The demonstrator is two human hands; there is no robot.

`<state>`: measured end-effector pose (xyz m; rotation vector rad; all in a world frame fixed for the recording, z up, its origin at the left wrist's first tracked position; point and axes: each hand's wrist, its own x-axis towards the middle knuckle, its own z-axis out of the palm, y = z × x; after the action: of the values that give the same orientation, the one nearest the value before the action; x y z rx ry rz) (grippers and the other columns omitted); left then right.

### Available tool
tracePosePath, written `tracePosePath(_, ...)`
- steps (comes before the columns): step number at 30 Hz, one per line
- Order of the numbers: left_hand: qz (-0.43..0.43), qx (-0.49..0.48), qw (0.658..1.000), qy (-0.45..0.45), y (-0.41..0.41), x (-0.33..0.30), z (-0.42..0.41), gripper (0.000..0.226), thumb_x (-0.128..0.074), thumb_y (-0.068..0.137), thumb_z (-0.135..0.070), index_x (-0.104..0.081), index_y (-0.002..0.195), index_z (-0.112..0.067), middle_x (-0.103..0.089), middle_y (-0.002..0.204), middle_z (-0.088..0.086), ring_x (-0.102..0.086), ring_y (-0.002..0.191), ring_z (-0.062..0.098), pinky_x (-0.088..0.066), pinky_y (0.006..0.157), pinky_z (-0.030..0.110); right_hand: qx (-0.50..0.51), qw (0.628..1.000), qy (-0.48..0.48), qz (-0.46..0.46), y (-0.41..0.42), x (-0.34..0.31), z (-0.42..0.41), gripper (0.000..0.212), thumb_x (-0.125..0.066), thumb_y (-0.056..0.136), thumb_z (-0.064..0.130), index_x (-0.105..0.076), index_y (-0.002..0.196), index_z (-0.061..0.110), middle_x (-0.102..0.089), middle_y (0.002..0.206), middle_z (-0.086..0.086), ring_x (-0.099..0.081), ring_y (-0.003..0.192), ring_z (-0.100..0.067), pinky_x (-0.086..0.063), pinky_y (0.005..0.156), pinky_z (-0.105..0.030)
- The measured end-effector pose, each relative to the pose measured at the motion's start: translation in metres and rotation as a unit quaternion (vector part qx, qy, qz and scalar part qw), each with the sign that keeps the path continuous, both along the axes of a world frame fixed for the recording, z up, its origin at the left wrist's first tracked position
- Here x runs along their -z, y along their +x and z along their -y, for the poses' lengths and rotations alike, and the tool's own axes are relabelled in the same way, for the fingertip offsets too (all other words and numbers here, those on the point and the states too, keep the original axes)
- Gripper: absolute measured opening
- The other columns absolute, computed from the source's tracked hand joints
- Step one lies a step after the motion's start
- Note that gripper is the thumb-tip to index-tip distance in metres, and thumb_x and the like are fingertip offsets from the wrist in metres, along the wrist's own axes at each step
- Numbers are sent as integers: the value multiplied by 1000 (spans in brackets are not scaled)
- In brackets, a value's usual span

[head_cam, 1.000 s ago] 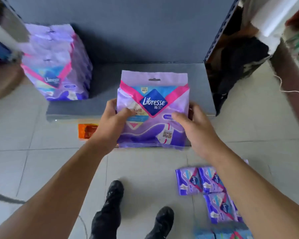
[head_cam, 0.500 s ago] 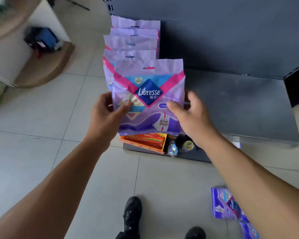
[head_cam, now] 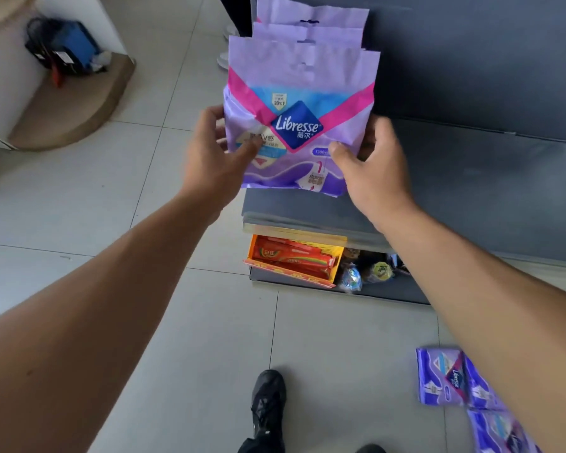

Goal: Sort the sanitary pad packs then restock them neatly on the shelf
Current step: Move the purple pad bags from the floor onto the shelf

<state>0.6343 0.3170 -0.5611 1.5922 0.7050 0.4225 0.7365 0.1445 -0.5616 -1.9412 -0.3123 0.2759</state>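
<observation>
From the head camera, looking down past both forearms, a purple Libresse pad pack (head_cam: 299, 125) stands upright at the left end of a dark grey shelf (head_cam: 471, 178), held between two hands. The left hand (head_cam: 211, 158) grips the pack's left edge, thumb laid across the front panel and fingers wrapped behind it; the right hand (head_cam: 371, 171) grips the right edge the same way, thumb on the front near the lower right corner. The pack's bottom edge sits at or just above the shelf surface, though the angle makes it hard to say whether it touches. Directly behind it stands a row of matching packs (head_cam: 311, 31), their pale lilac top flaps rising one behind another, close against the held pack. Below the grey shelf, on a lower shelf level, lies an open orange candy box (head_cam: 294, 259) with red wrappers inside, and just beside it on the right some small wrapped sweets (head_cam: 370, 273). On the tiled floor (head_cam: 144, 191) at the lower right lie small purple pad packs (head_cam: 451, 377), partly hidden by the right forearm. A black shoe (head_cam: 268, 397) shows at the bottom centre. At the upper left a blue and black bag (head_cam: 66, 44) rests on a curved brown step (head_cam: 79, 106).
</observation>
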Motion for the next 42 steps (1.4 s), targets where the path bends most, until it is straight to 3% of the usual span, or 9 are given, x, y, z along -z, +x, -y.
tracePosePath(5, -52, 24, 996, 64, -3, 29, 1, 41, -70, 88, -25, -48, 121, -17, -62, 102, -9, -66, 92, 4, -59, 68, 23, 4, 998, -57, 13, -3, 33, 6, 33, -69, 89, 31, -49, 112, 21, -60, 119, -1, -63, 101, -8, -47, 55, -5)
tracePosePath(9, -66, 37, 996, 55, -3, 41, 1, 48, -67, 89, -26, -44, 130, -17, -60, 111, -9, -64, 96, 6, -58, 69, 19, -1, 998, -55, -4, -7, 47, 6, 30, -66, 91, 32, -46, 112, 25, -60, 120, 5, -63, 105, -9, -52, 59, -11)
tracePosePath(13, -72, 97, 993, 15, 3, 42, 0, 42, -57, 96, -24, -42, 135, -19, -60, 119, -10, -63, 107, 8, -58, 75, 21, -37, 995, -61, -74, -1, 46, 1, 38, -58, 96, 31, -40, 130, 24, -56, 126, 8, -60, 106, -6, -50, 56, -9)
tracePosePath(17, -71, 124, 989, -33, 6, 45, -1, 38, -54, 97, -22, -44, 134, -19, -62, 121, -5, -63, 109, 11, -58, 74, 21, -57, 991, -59, -107, 2, 49, -3, 36, -53, 99, 31, -42, 133, 23, -58, 127, 7, -60, 108, -7, -52, 66, -14)
tracePosePath(30, -78, 110, 991, 2, -1, 56, -4, 35, -51, 99, -26, -45, 132, -17, -64, 121, -5, -65, 107, 6, -56, 74, 19, -78, 991, -64, -85, 0, 52, -3, 38, -52, 99, 35, -44, 134, 23, -58, 129, 8, -58, 113, -9, -53, 74, -15)
tracePosePath(34, -82, 116, 990, 5, -1, 54, -3, 36, -51, 98, -26, -44, 133, -18, -63, 121, -6, -64, 109, 9, -56, 71, 18, -74, 992, -63, -83, -1, 51, -2, 39, -52, 99, 33, -44, 135, 22, -57, 128, 8, -58, 112, -7, -50, 65, -8)
tracePosePath(37, -84, 121, 989, 4, -3, 55, -4, 38, -52, 98, -27, -43, 134, -19, -62, 122, -6, -63, 109, 9, -55, 70, 17, -73, 992, -57, -85, -3, 51, -1, 42, -54, 98, 33, -42, 137, 22, -57, 128, 8, -58, 112, -6, -52, 69, -10)
tracePosePath(42, -95, 124, 987, 26, -12, 59, -3, 44, -53, 97, -27, -39, 139, -19, -59, 128, -5, -61, 115, 13, -58, 79, 23, -74, 992, -59, -80, -5, 49, 3, 50, -58, 94, 38, -39, 139, 25, -56, 126, 12, -58, 104, -1, -54, 67, -12)
